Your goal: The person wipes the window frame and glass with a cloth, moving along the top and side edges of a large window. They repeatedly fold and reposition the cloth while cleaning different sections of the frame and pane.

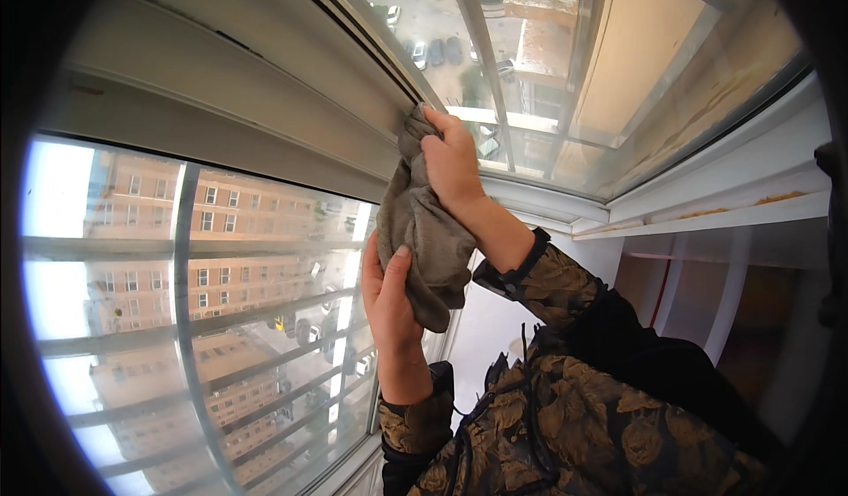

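Observation:
A grey-brown cloth [428, 231] hangs bunched between my two hands, in front of the corner of a white window frame [291, 81]. My right hand [453, 162] is closed round its upper end and presses it close against the frame beside the glass. Lower down, my left hand [389, 293] grips the cloth's left edge, thumb in front and fingers mostly behind it. The cloth's lower end droops loose below my left thumb. Both forearms wear dark sleeves with a brown leaf-like pattern.
Left of my hands is a window pane [265, 319] with metal bars outside it. Another barred pane [495, 72] lies beyond them, with parked cars far below. A white sill ledge [707, 204] runs along the right, above a shelf-like space with a red strip.

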`<state>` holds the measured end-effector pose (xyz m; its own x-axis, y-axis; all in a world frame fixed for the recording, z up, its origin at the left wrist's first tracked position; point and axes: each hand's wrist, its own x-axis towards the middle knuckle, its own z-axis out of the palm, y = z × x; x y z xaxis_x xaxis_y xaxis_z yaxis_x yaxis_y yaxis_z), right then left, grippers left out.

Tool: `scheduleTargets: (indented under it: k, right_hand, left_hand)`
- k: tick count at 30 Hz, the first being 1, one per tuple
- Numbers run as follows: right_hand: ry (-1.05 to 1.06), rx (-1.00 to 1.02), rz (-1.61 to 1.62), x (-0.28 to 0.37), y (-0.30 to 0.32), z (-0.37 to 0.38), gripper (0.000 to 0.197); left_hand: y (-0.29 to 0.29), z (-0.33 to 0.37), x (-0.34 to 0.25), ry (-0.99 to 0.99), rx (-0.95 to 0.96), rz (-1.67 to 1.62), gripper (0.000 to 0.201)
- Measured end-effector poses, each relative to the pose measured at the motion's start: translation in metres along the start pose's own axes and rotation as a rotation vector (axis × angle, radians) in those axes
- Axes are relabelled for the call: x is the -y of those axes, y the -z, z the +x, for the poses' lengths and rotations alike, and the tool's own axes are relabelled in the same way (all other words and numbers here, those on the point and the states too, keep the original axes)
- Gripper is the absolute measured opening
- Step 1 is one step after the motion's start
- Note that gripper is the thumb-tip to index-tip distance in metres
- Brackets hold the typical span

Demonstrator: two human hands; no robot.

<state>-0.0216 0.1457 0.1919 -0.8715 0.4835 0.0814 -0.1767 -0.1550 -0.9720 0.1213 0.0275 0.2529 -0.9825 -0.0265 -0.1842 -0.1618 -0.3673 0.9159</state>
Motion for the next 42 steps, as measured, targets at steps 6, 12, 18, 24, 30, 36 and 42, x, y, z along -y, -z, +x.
scheduleTargets:
  k: [6, 12, 18, 24, 30, 36, 42]
  right_hand:
    - [-0.399, 0.283, 1.012, 0.010, 0.062, 0.001, 0.053]
    - [-0.475, 0.331, 0.985, -0.004, 0.093, -0.008, 0.054]
    - [-0.620, 0.371, 1.000, -0.025, 0.112, -0.024, 0.054]
    - [-0.606, 0.419, 0.194, -0.101, 0.148, -0.078, 0.047]
    - [-1.060, 0.387, -0.083, -0.156, 0.193, -0.125, 0.036]
    - [-1.133, 0.177, 0.415, -0.148, 0.200, -0.126, 0.030]
    - [-1.292, 0.339, 0.317, -0.165, 0.200, -0.147, 0.039]
  left_hand:
    - [0.004, -0.020, 0.020, 0.059, 0.013, -0.025, 0.051]
    - [0.012, -0.029, 0.046, 0.161, -0.003, 0.021, 0.053]
    - [0.029, -0.033, 0.068, 0.192, 0.026, 0.043, 0.052]
    - [0.062, -0.045, 0.099, 0.196, -0.102, 0.148, 0.040]
    - [0.094, -0.081, 0.106, 0.237, -0.064, 0.084, 0.041]
    - [0.092, -0.089, 0.113, 0.256, -0.080, 0.055, 0.044]
    - [0.079, -0.092, 0.135, 0.315, -0.006, 0.085, 0.040]
